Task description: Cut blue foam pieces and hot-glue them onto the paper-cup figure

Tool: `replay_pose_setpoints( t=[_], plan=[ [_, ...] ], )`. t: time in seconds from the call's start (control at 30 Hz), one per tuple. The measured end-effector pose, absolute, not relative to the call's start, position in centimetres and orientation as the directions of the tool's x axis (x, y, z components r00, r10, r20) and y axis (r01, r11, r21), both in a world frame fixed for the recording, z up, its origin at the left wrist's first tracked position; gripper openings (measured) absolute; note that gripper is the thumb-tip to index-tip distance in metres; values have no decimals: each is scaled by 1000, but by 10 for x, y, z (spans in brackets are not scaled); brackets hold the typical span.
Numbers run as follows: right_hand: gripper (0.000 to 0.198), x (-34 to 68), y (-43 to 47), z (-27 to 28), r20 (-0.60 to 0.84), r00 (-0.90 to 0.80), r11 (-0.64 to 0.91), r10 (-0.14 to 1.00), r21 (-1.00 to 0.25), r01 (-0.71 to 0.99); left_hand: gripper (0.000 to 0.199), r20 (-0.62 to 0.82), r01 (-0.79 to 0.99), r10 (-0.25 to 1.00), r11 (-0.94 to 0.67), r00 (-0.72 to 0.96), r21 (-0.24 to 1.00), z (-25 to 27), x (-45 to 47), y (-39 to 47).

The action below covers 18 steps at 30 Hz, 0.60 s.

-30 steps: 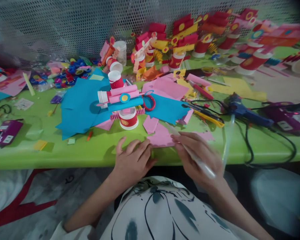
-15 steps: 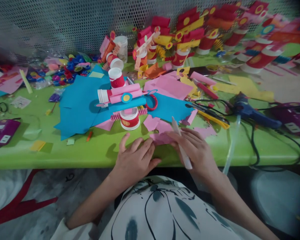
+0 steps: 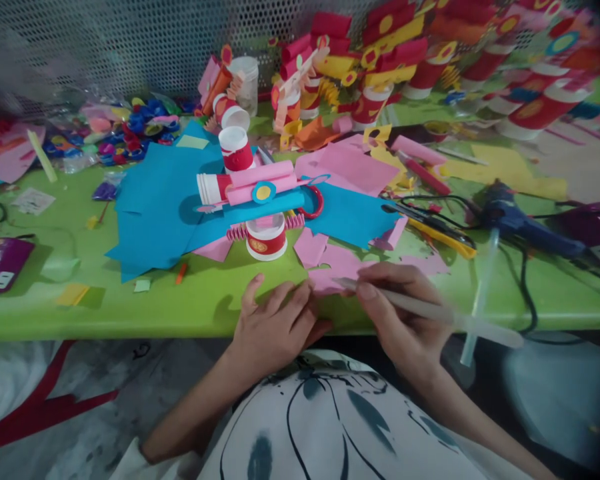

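My right hand (image 3: 405, 310) is closed around a white pen (image 3: 423, 308), which is blurred by motion. The pen's tip points left and lies over a pink paper scrap (image 3: 326, 277) near the table's front edge. Beside the scrap's left side rests my left hand (image 3: 275, 320), fingers spread and low on the table, fingertips at the paper; its thumb is partly hidden. Just beyond the hands stands a paper-cup model (image 3: 267, 241) with pink and blue paper rolls and pleated pink arms. Red-handled scissors (image 3: 320, 200) lie partly covered behind it.
Blue paper sheets (image 3: 155, 200) and pink sheets (image 3: 355, 167) cover the middle. A glue gun (image 3: 525, 220) with its cord and a cutter knife (image 3: 440, 230) lie right. More red cup models (image 3: 375, 103) stand behind. A purple box (image 3: 5, 263) sits left.
My right hand has turned the pen from pointing away to pointing left, its tip now over the pink scrap. My left hand stays almost in place.
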State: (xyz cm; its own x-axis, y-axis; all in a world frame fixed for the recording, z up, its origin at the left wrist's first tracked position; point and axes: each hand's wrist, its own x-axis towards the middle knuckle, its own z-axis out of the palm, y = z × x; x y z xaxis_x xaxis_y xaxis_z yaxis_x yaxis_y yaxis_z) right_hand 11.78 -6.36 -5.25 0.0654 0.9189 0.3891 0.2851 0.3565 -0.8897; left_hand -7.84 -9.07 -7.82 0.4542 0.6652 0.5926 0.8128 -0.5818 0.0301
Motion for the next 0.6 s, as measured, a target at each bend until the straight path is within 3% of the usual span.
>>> replay_pose_setpoints(
  t=[0.13, 0.27, 0.6],
  plan=[
    [8, 118, -59, -48, 505, -112, 493, 856, -730, 474, 19, 590, 804, 666, -593, 457, 47, -80, -78, -91],
    [7, 120, -54, -51, 535, -86, 494, 840, -690, 529, 19, 583, 802, 663, -597, 469, 33, -81, -78, -86],
    [14, 122, -69, -52, 380, -23, 349, 925, -823, 449, 24, 561, 789, 704, -599, 436, 139, -75, -81, -86]
  ],
)
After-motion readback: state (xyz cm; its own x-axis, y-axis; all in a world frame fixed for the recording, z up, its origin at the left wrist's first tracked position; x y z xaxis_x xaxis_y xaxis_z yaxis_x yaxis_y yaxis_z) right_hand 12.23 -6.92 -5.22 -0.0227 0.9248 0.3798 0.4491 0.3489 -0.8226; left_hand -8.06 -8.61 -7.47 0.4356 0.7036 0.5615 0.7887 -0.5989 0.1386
